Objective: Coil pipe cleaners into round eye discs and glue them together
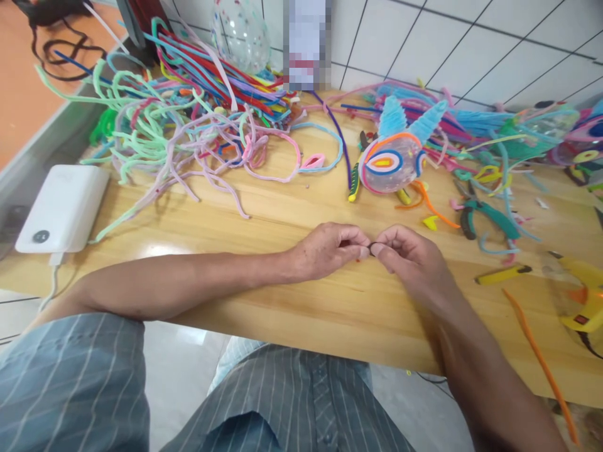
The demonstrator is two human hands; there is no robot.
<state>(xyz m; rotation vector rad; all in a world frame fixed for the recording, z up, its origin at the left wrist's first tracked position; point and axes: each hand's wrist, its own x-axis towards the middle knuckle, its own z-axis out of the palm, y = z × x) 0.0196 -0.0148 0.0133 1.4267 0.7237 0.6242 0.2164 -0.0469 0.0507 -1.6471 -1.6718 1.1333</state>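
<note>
Pinching a small dark piece (371, 248) with left hand (323, 252) and right hand (411, 252), over the tabletop (306, 314), nearer than the blue-eared ornament (397, 157)

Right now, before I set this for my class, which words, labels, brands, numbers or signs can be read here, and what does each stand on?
None can be read.
White device: any marking on its dark round spot is too small.
Pale upright item by the tiled wall: pixelated, unreadable.
Yellow tool at the right edge: any lettering is too blurred.
</note>
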